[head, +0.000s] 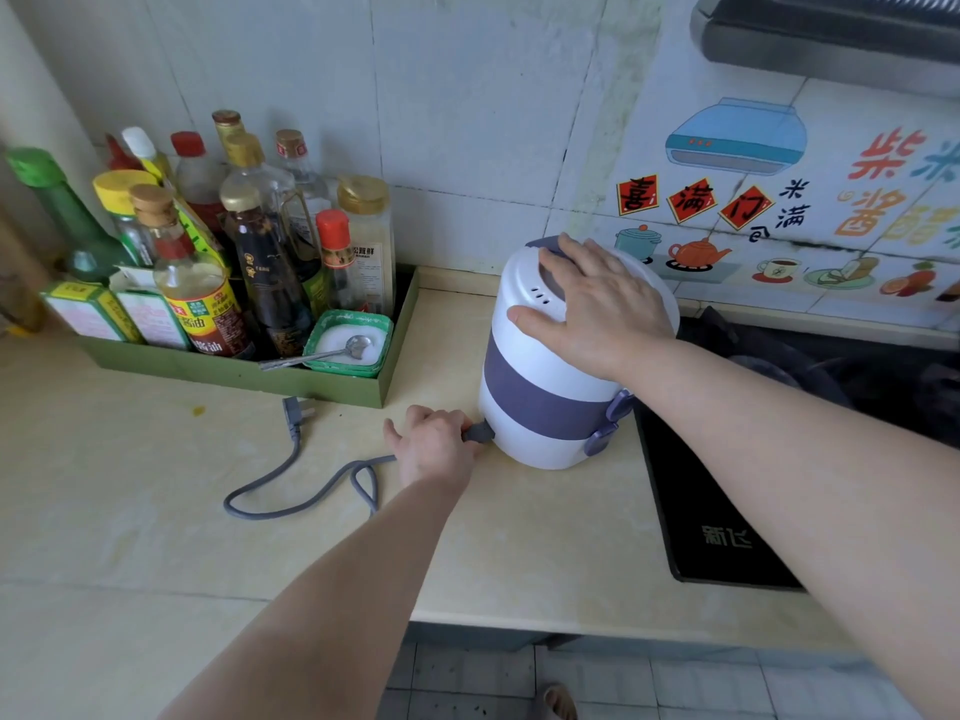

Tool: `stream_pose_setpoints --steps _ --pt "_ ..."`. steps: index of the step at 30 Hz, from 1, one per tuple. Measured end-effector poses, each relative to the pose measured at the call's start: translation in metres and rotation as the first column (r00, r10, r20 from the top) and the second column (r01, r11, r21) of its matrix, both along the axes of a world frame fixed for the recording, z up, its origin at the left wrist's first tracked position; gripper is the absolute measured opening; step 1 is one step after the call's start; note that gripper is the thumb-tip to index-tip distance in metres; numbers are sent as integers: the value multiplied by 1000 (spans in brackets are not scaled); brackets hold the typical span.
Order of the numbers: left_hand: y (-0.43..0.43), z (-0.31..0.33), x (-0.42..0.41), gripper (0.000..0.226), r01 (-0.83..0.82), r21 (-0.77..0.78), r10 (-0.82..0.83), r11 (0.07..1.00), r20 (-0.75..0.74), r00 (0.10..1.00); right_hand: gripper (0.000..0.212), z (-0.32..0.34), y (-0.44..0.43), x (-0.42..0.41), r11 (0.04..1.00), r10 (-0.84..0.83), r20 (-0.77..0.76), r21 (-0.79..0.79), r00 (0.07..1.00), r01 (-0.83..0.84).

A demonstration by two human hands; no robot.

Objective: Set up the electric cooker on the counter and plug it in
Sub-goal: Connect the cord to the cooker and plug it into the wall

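Now | right hand flat atop cooker | left hand gripping connector

a long green open tray is set against the white tiled wall, crowded with sauce and oil bottles. a green square dish of white powder with a metal spoon is held at its right end. a black glass cooktop is seen further right, below colourful kitchen wall stickers.
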State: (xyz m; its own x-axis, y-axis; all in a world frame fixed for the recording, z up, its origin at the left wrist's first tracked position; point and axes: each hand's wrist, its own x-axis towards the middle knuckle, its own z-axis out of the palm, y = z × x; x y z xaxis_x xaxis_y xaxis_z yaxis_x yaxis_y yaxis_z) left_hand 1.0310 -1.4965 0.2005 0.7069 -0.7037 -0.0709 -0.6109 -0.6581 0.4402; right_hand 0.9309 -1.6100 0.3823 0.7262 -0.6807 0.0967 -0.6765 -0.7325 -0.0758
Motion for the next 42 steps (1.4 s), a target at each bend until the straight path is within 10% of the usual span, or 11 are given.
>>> stream_pose_setpoints --steps 42 --pt "-4 0 0 19 42 6 -43 999 91 995 78 1 -2 -1 1000 23 10 0 1000 -23"
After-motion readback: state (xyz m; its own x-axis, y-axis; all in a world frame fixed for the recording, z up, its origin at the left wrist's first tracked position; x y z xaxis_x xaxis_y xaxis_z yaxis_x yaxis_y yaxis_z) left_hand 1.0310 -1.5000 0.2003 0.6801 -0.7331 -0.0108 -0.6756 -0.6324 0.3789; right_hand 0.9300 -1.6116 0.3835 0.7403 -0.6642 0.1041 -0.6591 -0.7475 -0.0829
